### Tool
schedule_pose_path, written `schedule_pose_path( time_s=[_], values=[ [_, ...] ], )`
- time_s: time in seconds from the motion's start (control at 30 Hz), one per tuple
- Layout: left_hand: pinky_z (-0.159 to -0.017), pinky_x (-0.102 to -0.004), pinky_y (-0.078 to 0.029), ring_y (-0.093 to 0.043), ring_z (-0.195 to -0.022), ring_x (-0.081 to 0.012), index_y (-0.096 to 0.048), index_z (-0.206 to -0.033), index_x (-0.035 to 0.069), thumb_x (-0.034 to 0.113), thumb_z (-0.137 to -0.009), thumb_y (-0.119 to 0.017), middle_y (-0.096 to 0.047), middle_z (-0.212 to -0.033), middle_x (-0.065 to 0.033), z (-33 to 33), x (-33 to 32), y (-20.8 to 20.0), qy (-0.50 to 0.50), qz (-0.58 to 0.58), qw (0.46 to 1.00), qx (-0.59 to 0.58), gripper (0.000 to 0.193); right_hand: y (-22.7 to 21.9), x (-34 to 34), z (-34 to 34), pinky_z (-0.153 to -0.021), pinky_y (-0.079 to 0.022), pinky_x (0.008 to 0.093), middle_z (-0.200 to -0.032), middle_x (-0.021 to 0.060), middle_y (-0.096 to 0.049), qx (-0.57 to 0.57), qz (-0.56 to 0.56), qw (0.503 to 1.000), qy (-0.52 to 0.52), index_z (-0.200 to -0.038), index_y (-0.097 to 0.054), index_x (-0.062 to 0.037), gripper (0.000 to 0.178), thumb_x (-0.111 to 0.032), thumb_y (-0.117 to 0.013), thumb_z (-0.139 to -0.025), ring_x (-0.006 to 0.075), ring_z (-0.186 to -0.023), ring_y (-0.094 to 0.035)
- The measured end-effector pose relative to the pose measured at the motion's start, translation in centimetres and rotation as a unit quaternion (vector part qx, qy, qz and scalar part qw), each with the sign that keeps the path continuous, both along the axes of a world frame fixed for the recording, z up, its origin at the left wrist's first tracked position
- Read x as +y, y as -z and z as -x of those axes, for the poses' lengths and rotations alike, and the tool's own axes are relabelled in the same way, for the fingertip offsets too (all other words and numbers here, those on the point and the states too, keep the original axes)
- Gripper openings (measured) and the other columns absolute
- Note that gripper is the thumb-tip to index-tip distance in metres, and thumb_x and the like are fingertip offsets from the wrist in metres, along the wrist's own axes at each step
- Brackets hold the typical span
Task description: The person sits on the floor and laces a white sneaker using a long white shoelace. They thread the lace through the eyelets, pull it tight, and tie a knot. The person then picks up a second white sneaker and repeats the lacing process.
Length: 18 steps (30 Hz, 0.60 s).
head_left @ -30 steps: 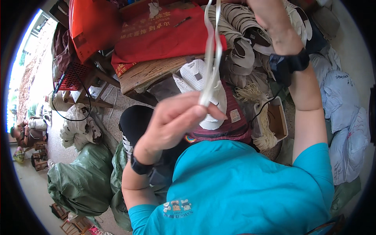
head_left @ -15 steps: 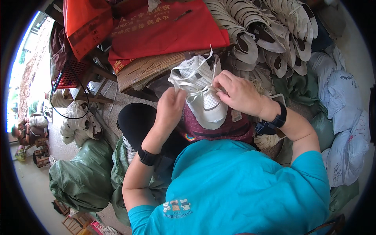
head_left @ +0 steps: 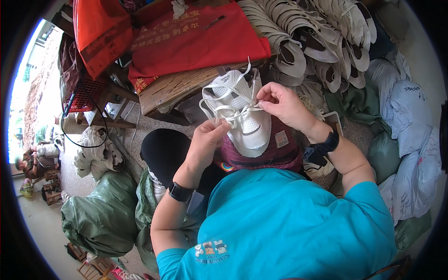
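A white shoe upper (head_left: 249,135) rests on a maroon striped cloth (head_left: 284,151) over my lap, its toe pointing toward me and its tongue (head_left: 228,84) toward the table. White shoelace (head_left: 232,112) loops loosely across its front. On the shoe's left side my left hand (head_left: 208,140) pinches lace between thumb and fingers. My right hand (head_left: 282,105) pinches another stretch of lace at the right side of the eyelets, its fingers curled. The lace runs between both hands over the throat of the shoe.
Ahead stands a wooden table (head_left: 172,93) with a red printed cloth (head_left: 200,42) on it. Rows of pale shoe uppers (head_left: 289,51) are stacked at far right. White sacks (head_left: 408,121) line the right side; a green sack (head_left: 100,212) sits at left near bundled uppers (head_left: 95,149).
My left hand has moved down and slightly right, off the side of the shoe. My right hand has shifted a little. The lace now stretches more visibly between them.
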<state>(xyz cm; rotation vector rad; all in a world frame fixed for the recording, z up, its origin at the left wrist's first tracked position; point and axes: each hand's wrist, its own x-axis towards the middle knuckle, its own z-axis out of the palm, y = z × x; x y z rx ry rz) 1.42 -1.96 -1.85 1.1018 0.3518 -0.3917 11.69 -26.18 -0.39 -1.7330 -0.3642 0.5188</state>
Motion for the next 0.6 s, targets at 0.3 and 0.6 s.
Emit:
schedule_pose_path(
  time_s=[0.3, 0.6],
  values=[
    [-0.053, -0.0208, -0.028, -0.030, -0.056, -0.0021, -0.056, -0.091, 0.008, 0.015, -0.096, -0.059, -0.037, -0.069, 0.0082, -0.4, 2.3, 1.4, 0.049, 0.328, 0.943, 0.014, 0.009, -0.9, -1.7, -0.9, -0.065, -0.048, 0.0206, -0.105, 0.0050, -0.067, 0.491, -0.292, 0.820, -0.024, -0.121, -0.060, -0.0029, 0.030, -0.002, -0.065, -0.091, 0.0103, -0.081, -0.061],
    [-0.052, -0.0206, -0.030, -0.032, -0.055, -0.0023, -0.055, -0.085, 0.009, 0.012, -0.094, -0.061, -0.037, -0.068, 0.0082, -0.7, 3.7, 0.7, 0.085, 0.230, 0.968, 0.044, 0.011, -1.0, -2.9, -1.3, -0.059, -0.046, 0.0191, -0.105, 0.0045, -0.068, 0.366, -0.210, 0.907, 0.007, -0.120, -0.060, -0.0042, 0.025, -0.013, -0.061, -0.096, 0.0055, -0.073, -0.059]
  ],
)
